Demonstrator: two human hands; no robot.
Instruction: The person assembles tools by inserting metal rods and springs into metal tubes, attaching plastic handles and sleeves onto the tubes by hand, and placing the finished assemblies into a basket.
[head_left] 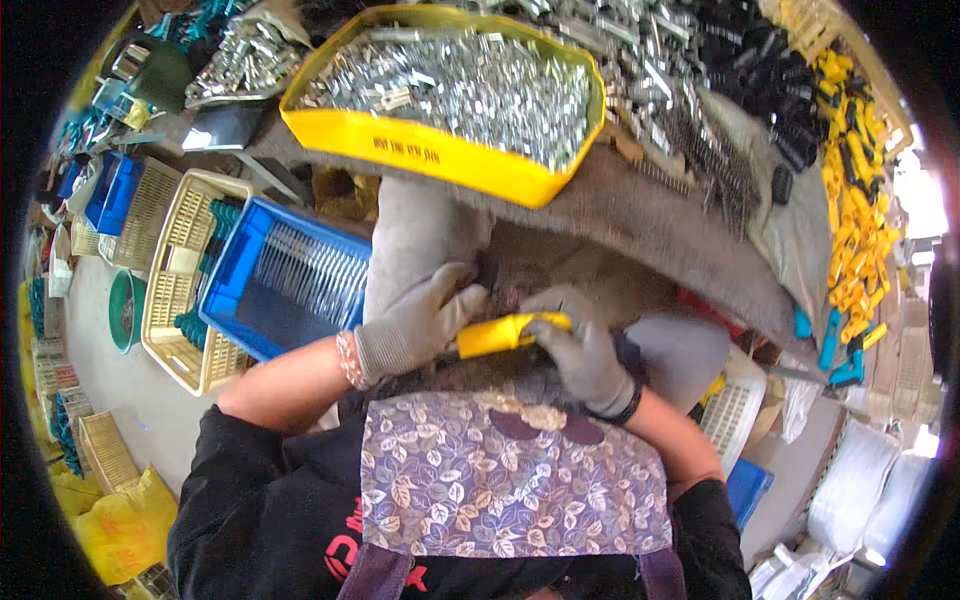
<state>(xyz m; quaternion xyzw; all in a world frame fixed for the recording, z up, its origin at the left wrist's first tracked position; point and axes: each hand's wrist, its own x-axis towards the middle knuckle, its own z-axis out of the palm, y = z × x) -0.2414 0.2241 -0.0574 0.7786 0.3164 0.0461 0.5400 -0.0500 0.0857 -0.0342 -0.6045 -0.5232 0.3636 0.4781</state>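
In front of my apron, my right hand [582,352], in a grey glove, grips a long yellow plastic piece [493,336] shaped like a handle, its thumb across the right end. The piece lies nearly level, its right end slightly higher. At the left end is my left hand [425,318], also gloved, with thumb and fingers curled together. What those fingers hold is hidden. A large yellow bin [440,152] full of small shiny metal parts stands on the bench just beyond both hands. Left of my left hand, a blue crate [225,285] contains rows of thin metal strips.
A cream basket [165,300] with teal pieces stands beside the blue crate. Loose metal parts [650,60], black parts [760,80] and yellow pieces [865,270] pile along the bench [640,215]. A green tub [122,310] and yellow sacks [125,525] are on the left floor.
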